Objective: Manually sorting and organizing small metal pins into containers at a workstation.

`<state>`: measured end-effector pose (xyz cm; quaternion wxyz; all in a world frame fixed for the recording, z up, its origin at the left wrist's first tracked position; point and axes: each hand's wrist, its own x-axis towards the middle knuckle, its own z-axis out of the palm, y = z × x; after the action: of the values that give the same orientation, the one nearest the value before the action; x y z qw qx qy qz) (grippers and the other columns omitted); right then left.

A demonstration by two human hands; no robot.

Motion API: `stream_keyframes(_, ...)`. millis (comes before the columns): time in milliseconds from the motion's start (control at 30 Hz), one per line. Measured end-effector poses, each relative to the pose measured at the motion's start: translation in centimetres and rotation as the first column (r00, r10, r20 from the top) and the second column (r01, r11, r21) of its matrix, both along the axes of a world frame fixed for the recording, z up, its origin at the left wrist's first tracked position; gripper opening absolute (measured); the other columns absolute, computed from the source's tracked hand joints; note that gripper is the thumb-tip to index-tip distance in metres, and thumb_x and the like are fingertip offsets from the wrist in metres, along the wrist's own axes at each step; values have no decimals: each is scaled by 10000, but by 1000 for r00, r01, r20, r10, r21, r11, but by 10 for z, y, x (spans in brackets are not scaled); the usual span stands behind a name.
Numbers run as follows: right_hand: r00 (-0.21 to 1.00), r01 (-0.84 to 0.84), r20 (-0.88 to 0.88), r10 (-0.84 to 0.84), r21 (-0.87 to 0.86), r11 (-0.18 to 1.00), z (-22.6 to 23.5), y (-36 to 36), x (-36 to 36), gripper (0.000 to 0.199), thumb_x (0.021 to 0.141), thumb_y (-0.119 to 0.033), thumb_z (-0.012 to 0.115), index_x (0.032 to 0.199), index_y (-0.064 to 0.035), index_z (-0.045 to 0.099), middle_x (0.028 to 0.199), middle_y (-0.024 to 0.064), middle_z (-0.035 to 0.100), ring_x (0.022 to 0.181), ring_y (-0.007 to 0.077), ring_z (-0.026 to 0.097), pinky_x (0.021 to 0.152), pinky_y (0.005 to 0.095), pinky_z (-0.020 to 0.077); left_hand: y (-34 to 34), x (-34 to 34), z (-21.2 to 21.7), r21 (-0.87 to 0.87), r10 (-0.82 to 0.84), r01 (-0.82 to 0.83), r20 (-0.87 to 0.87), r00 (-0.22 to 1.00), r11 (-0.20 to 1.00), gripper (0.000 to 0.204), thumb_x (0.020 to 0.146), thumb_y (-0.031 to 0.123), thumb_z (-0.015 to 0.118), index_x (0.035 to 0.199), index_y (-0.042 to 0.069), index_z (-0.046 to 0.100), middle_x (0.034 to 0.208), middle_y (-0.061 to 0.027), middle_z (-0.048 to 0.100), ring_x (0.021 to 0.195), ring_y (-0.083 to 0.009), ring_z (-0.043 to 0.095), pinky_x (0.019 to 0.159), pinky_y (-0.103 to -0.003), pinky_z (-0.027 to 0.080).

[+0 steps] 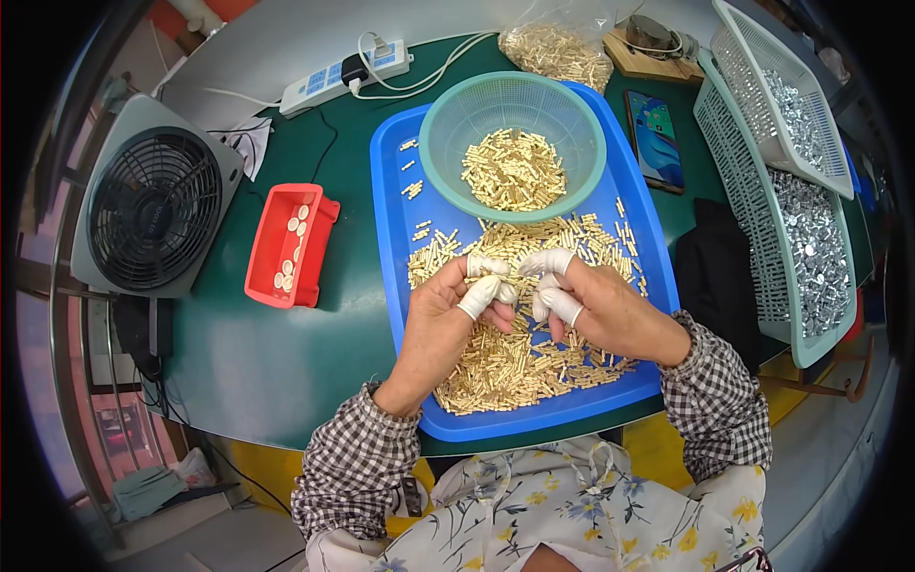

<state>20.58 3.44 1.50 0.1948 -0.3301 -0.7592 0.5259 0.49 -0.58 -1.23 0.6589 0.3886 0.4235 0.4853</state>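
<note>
A: What are the hands doing?

B: The left hand (456,303) and the right hand (591,303) meet over the blue tray (391,172); the fingertips (479,296) wear white finger cots; they are pinched together on a small brass piece (516,279) held between the two hands.

A: Clenched tight, then?

B: Curled and grasping, thumbs against forefingers; whether each hand holds its own piece or they share one is too small to tell.

A: Where do the rest of the parts lie?

B: A heap of brass pins (505,367) spreads on the tray directly beneath the fingers and toward the wrists; more lie just beyond the fingertips; further out past them stands a round green mesh basket (448,119) with its own pile of pins inside.

A: And off to the sides?

B: Well left of the left fingers sits a red bin (262,257) holding small pale discs; beyond it a grey fan (152,205); well right of the right fingers, white baskets (724,124) hold silvery metal parts; a phone (656,141) lies between them and the tray; a white power strip (345,74) and a clear bag of pins (558,52) lie far past the green basket.
</note>
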Motion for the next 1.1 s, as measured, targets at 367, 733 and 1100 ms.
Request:
stream_keyframes(367,996,4,-85,-16,-139,990,4,4,-1,295,902,11,397,1197,3,392,775,64,595,590,116,599,540,245,473,-3,-1,4,2,-18,18,38,999,1000,198,928,84,498,1090,-22,542,909,-117,633,722,-163,633,639,-280,546)
stream_keyframes(733,960,281,-13,-281,16,959,64,45,-4,297,892,3,411,1188,7,434,725,76,585,517,105,556,488,239,447,-10,-9,30,-72,-95,94,-21,995,993,212,944,94,470,1098,-23,556,891,-108,623,727,-149,622,629,-272,544)
stream_keyframes(1100,945,216,147,-291,386,897,74,51,-4,327,823,25,418,1142,36,487,658,106,577,504,138,542,464,290,414,-17,-18,45,-82,-129,122,-86,988,989,209,951,98,457,1081,-28,561,859,-94,618,714,-146,621,619,-260,539)
